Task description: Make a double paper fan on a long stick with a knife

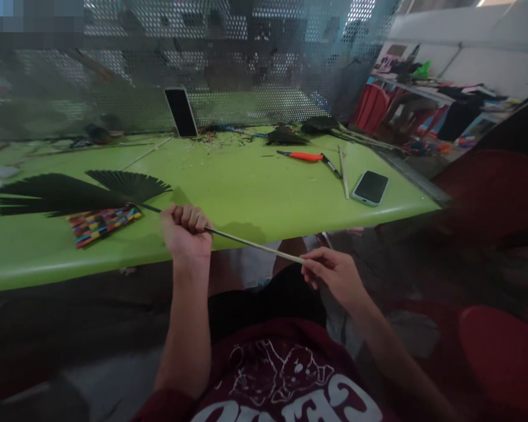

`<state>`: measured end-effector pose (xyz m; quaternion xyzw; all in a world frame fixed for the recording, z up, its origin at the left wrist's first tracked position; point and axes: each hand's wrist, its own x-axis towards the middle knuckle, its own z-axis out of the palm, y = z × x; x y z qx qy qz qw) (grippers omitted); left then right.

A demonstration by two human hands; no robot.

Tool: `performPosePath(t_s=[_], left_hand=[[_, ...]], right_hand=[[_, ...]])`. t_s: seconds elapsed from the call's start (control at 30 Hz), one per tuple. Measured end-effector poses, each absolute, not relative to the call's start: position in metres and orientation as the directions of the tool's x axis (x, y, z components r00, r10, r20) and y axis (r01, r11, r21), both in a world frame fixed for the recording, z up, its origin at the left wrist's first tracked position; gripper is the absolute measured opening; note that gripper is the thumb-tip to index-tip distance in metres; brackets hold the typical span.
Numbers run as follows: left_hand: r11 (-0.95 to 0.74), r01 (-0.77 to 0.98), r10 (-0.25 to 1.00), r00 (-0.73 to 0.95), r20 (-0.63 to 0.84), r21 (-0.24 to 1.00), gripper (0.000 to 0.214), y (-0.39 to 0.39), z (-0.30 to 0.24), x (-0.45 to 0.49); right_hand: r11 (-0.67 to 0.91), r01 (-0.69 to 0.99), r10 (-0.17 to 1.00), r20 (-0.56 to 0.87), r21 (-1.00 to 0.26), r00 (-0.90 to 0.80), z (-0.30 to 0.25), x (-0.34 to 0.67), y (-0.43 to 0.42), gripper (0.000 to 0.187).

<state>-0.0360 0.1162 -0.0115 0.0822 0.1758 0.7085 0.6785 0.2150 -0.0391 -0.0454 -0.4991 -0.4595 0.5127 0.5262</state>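
Note:
A dark green, pleated fan-shaped palm leaf (66, 190) spreads over the left side of the table. Its long thin stem (255, 245) runs toward the lower right, dark near the leaf and paler at the far end. My left hand (188, 227) is closed in a fist round the stem near the table's front edge. Out past that edge, my right hand (330, 272) pinches the pale end between thumb and fingers. Partly under the leaf lies a multicoloured woven piece (105, 225).
On the green table (229, 181) lie an orange-handled knife (305, 156), a pale strip (344, 173) and a phone (371, 187). Another phone (182, 112) leans upright against the perforated metal screen (246, 70). Dark leaf pieces (286, 135) and scraps lie along the back. A red stool (501, 351) stands at right.

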Motion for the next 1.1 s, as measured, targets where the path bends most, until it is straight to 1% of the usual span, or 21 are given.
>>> performPosePath(t_s=[0.1,0.17,0.27,0.33,0.47,0.53,0.67,0.73,0.83,0.9,0.93,0.97,1.0,1.03,1.07,1.1], left_hand=[[-0.014,-0.912,0.988,-0.075,-0.133,0.41,0.041,0.119,-0.011,-0.039],[-0.011,-0.908,0.989,-0.073,-0.131,0.418,0.042,0.12,-0.012,-0.039],[0.007,-0.895,0.994,-0.043,-0.102,0.446,0.044,0.12,-0.014,-0.037],[0.028,-0.893,0.997,-0.008,-0.079,0.448,0.044,0.121,-0.015,-0.035],[0.078,-0.933,0.995,0.05,-0.088,0.351,0.043,0.124,-0.019,-0.029],[0.092,-0.938,0.993,0.063,-0.097,0.333,0.041,0.126,-0.023,-0.025],[0.079,-0.924,0.994,0.047,-0.094,0.373,0.041,0.131,-0.03,-0.02],[0.07,-0.911,0.996,0.039,-0.084,0.405,0.043,0.134,-0.031,-0.019],[0.097,-0.871,0.991,0.041,-0.126,0.481,0.045,0.129,-0.029,-0.015],[0.112,-0.794,0.984,0.003,-0.18,0.598,0.043,0.113,-0.028,-0.011],[0.092,-0.73,0.982,-0.048,-0.185,0.678,0.041,0.102,-0.029,-0.008],[0.053,-0.646,0.983,-0.1,-0.154,0.762,0.037,0.088,-0.031,-0.004],[-0.02,-0.557,0.982,-0.169,-0.09,0.83,0.03,0.072,-0.033,0.0],[-0.098,-0.465,0.971,-0.239,-0.017,0.88,0.017,0.057,-0.037,0.006],[-0.146,-0.39,0.966,-0.255,0.046,0.909,0.007,0.043,-0.04,0.012],[-0.142,-0.363,0.975,-0.212,0.067,0.921,0.007,0.031,-0.042,0.017]], right_hand=[[-0.054,-0.318,0.999,-0.053,-0.947,-0.01,-0.049,0.216,-0.034,0.014],[-0.048,-0.458,0.999,-0.032,-0.888,-0.044,-0.052,0.217,-0.033,0.013],[-0.02,-0.599,0.998,0.019,-0.8,-0.059,-0.056,0.216,-0.032,0.012],[-0.003,-0.65,0.994,0.067,-0.76,-0.083,-0.056,0.213,-0.031,0.012],[0.049,-0.697,0.98,0.168,-0.715,-0.103,-0.055,0.21,-0.028,0.01],[0.076,-0.713,0.973,0.21,-0.697,-0.101,-0.056,0.209,-0.026,0.01],[0.121,-0.733,0.958,0.272,-0.669,-0.089,-0.061,0.206,-0.021,0.013],[0.138,-0.73,0.956,0.283,-0.67,-0.078,-0.061,0.205,-0.018,0.017],[0.156,-0.678,0.974,0.225,-0.718,-0.014,-0.058,0.208,-0.016,0.031],[0.163,-0.618,0.986,0.149,-0.769,0.074,-0.054,0.214,-0.015,0.039],[0.162,-0.589,0.986,0.117,-0.791,0.115,-0.053,0.218,-0.014,0.04],[0.163,-0.567,0.984,0.094,-0.807,0.149,-0.052,0.222,-0.014,0.039],[0.164,-0.553,0.981,0.077,-0.817,0.176,-0.052,0.227,-0.014,0.038],[0.169,-0.542,0.977,0.069,-0.823,0.201,-0.053,0.231,-0.015,0.037],[0.18,-0.531,0.972,0.067,-0.828,0.225,-0.054,0.235,-0.015,0.035],[0.199,-0.519,0.965,0.073,-0.831,0.253,-0.056,0.237,-0.015,0.033]])
